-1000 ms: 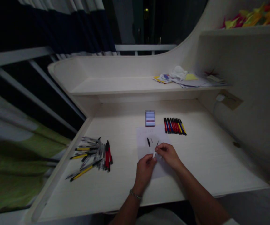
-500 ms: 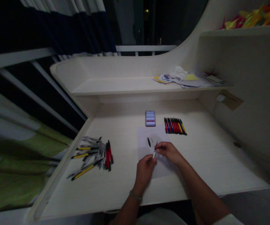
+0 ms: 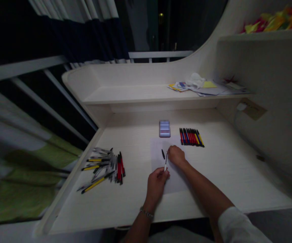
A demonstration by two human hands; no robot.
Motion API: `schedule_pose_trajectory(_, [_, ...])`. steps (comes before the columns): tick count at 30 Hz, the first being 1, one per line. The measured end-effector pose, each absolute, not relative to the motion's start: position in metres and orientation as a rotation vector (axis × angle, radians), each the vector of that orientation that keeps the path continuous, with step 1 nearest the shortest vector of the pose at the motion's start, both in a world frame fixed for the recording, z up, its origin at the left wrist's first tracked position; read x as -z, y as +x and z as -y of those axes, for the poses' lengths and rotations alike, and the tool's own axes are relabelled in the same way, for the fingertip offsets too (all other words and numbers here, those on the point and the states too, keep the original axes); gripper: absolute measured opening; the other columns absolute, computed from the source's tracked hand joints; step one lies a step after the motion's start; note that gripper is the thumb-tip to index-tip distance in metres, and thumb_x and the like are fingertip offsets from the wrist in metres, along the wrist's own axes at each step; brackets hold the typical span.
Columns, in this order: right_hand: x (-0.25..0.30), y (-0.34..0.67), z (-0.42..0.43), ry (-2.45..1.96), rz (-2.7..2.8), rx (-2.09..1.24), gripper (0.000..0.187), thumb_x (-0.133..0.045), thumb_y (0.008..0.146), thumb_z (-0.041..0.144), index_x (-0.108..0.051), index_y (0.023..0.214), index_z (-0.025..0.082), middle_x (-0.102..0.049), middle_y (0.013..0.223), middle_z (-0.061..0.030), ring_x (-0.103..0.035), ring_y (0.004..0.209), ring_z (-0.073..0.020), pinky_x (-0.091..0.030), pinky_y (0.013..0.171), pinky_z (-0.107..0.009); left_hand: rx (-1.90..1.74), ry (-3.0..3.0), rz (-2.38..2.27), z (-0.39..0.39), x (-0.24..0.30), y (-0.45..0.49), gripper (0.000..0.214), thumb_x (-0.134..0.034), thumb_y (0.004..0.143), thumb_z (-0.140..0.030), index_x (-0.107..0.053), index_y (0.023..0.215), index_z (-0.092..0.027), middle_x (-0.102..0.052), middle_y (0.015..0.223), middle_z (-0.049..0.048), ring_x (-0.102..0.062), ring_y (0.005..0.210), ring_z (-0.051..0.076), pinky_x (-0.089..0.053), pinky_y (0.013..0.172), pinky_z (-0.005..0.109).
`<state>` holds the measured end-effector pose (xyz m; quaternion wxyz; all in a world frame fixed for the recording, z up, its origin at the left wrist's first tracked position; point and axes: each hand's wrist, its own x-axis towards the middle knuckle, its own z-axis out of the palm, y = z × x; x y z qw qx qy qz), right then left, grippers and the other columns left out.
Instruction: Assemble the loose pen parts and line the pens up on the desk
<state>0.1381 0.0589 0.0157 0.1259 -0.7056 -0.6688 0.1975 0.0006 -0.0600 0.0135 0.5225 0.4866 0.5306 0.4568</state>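
My left hand point(image 3: 157, 184) is closed round the lower end of a pen point(image 3: 165, 164) that points away from me over a white sheet of paper point(image 3: 176, 180). My right hand point(image 3: 176, 156) reaches further out on the sheet, fingers curled down onto it near a small part I cannot make out. A black pen cap point(image 3: 163, 154) lies on the paper just left of that hand. A neat row of red, blue, black and yellow pens point(image 3: 191, 137) lies to the right. A loose pile of pens point(image 3: 104, 167) lies to the left.
A phone point(image 3: 164, 128) lies face up beyond the paper. A raised shelf point(image 3: 135, 94) at the back carries loose papers and a crumpled tissue point(image 3: 201, 84). A wall panel point(image 3: 262, 84) closes the desk on the right; a railing and curtain stand on the left.
My right hand has left the pen and moved forward onto the paper near the cap. My left hand still holds the pen. The camera shifted slightly.
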Motion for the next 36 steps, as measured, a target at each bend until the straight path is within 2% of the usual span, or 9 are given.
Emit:
schedule_pose_trajectory(2, [-0.014, 0.144, -0.055, -1.958, 1.878, -0.647, 0.019, -0.055, 0.084, 0.021, -0.071, 0.094, 0.015, -0.070, 0.101, -0.0176, -0.064, 0.096, -0.0272, -0.045, 0.081, -0.037, -1.090, 1.164, -1.271, 0.059, -0.015, 0.001, 0.033, -0.067, 0.080, -0.043, -0.072, 0.092, -0.014, -0.074, 0.081, 0.0086, -0.068, 0.074, 0.020, -0.052, 0.070, 0.030])
schedule_pose_trajectory(4, [-0.014, 0.152, -0.049, -1.750, 1.716, -0.819, 0.019, -0.055, 0.083, 0.022, -0.070, 0.092, 0.015, -0.071, 0.093, -0.0126, -0.064, 0.090, -0.0235, -0.045, 0.080, -0.035, -1.083, 1.165, -1.272, 0.058, -0.016, 0.002, 0.033, -0.067, 0.080, -0.044, -0.072, 0.092, -0.014, -0.074, 0.080, 0.0082, -0.068, 0.073, 0.020, -0.052, 0.069, 0.030])
schedule_pose_trajectory(7, [-0.025, 0.164, -0.037, -1.425, 1.386, -1.120, 0.027, -0.059, 0.080, 0.033, -0.070, 0.097, 0.016, -0.070, 0.085, -0.0065, -0.061, 0.077, -0.0188, -0.046, 0.070, -0.030, -1.072, 1.182, -1.260, 0.057, -0.016, 0.005, 0.033, -0.067, 0.080, -0.046, -0.071, 0.091, -0.015, -0.074, 0.080, 0.0081, -0.069, 0.074, 0.021, -0.052, 0.069, 0.030])
schedule_pose_trajectory(11, [-0.050, 0.170, -0.021, -1.271, 1.042, -1.322, 0.038, -0.069, 0.071, 0.044, -0.069, 0.098, 0.018, -0.070, 0.089, -0.0064, -0.057, 0.072, -0.0158, -0.041, 0.057, -0.025, -1.054, 1.194, -1.239, 0.057, -0.015, 0.011, 0.034, -0.067, 0.080, -0.045, -0.071, 0.092, -0.014, -0.074, 0.081, 0.0086, -0.068, 0.074, 0.021, -0.052, 0.069, 0.029])
schedule_pose_trajectory(17, [-0.069, 0.166, -0.014, -1.240, 0.917, -1.325, 0.041, -0.075, 0.064, 0.047, -0.068, 0.093, 0.020, -0.072, 0.092, -0.0078, -0.057, 0.072, -0.0156, -0.039, 0.058, -0.024, -1.054, 1.189, -1.215, 0.058, -0.015, 0.014, 0.035, -0.069, 0.079, -0.046, -0.072, 0.093, -0.014, -0.074, 0.082, 0.0083, -0.068, 0.075, 0.021, -0.052, 0.069, 0.029])
schedule_pose_trajectory(36, [-0.065, 0.161, -0.014, -1.248, 0.974, -1.292, 0.039, -0.075, 0.062, 0.046, -0.070, 0.089, 0.019, -0.072, 0.087, -0.0064, -0.055, 0.065, -0.0139, -0.037, 0.054, -0.024, -1.056, 1.202, -1.193, 0.058, -0.013, 0.012, 0.034, -0.068, 0.079, -0.045, -0.073, 0.093, -0.015, -0.074, 0.083, 0.0085, -0.068, 0.075, 0.020, -0.053, 0.070, 0.029])
